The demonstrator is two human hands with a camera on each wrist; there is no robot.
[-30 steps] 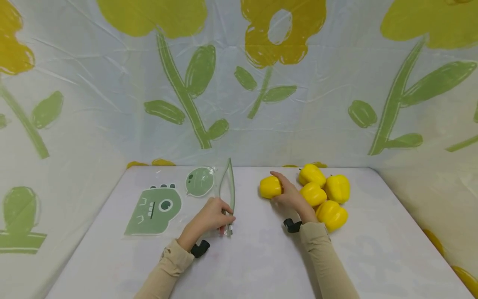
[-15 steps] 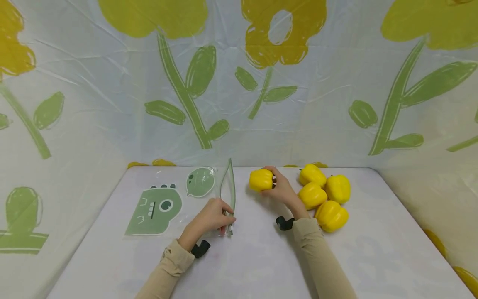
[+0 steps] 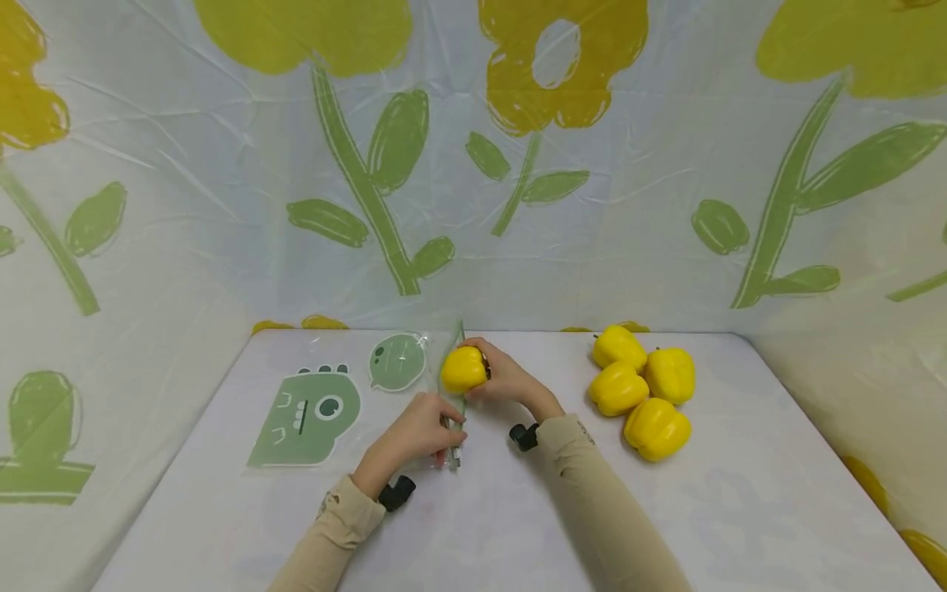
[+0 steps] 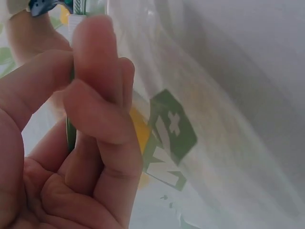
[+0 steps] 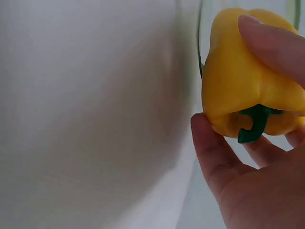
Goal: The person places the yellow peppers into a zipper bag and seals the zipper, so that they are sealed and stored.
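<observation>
At the bag's mouth, your right hand [image 3: 506, 381] holds a yellow pepper [image 3: 463, 369] in a curled grip, while your left hand [image 3: 418, 432] pinches the clear bag [image 3: 449, 386] edge.

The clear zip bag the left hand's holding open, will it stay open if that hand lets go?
Probably not. The zip bag looks thin and floppy; only the left hand pinching its rim holds the mouth up. Its glossy film likely slides easily on the table.

Five yellow peppers [image 3: 642, 385] (one held apart), one clear bag [image 3: 403, 362], two hands [image 3: 414, 432].
</observation>
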